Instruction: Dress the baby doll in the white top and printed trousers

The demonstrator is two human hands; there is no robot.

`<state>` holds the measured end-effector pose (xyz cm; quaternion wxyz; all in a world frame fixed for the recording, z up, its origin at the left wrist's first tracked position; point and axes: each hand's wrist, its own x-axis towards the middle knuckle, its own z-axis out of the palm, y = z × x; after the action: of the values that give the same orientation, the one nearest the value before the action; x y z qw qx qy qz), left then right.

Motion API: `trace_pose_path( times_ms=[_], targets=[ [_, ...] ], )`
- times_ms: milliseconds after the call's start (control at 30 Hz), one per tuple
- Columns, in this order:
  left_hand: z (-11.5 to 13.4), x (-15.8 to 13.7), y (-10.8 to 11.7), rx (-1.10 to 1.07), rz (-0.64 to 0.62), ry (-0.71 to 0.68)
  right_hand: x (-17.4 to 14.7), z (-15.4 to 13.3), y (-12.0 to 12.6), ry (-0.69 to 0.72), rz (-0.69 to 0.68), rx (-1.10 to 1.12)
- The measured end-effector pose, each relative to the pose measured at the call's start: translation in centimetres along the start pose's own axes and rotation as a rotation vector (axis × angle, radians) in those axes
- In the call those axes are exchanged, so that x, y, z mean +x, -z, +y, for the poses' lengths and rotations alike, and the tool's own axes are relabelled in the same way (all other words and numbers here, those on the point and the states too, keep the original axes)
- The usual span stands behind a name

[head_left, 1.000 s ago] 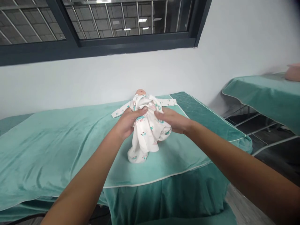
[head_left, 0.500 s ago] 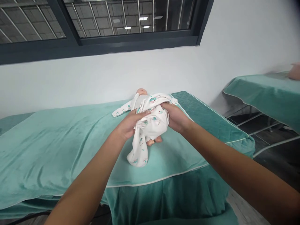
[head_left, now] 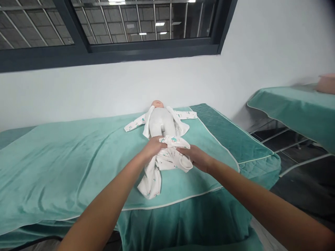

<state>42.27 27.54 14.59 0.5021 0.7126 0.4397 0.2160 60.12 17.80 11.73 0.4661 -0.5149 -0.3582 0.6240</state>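
Observation:
A baby doll (head_left: 157,104) lies on its back on the green bed, head toward the wall. Its white patterned top (head_left: 180,126) is spread out at the front, with both sleeves stretched sideways over a plain pale body. White patterned baby pants (head_left: 170,158) are bunched at the doll's lower legs, and the feet are hidden under them. My left hand (head_left: 154,147) grips the left side of the bunched cloth. On the other side, my right hand (head_left: 196,157) pinches the pants near an open cuff. One pant leg trails toward the bed's front edge.
The green bed cover (head_left: 60,164) stretches left, with a darker quilted part (head_left: 230,136) at the right. Behind the bed is a white wall under a barred window (head_left: 146,24). Another green-covered bed (head_left: 295,101) at the right carries a pink object (head_left: 326,83).
Both hands have brought the pants down from over the doll's body toward its feet. The doll's torso, upper legs and right-side sleeve are now uncovered.

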Motion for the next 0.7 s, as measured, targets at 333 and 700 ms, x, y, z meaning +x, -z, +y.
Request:
trace_pose_path(
  times_ms=[333, 700],
  targets=[
    [0.1, -0.2, -2.7, 0.759, 0.010, -0.075, 1.3, 3.0, 0.2, 0.411, 0.060, -0.320],
    [1.2, -1.8, -2.3, 0.042, -0.090, -0.008, 2.9, 4.3, 1.5, 0.394, 0.037, -0.056]
  ],
)
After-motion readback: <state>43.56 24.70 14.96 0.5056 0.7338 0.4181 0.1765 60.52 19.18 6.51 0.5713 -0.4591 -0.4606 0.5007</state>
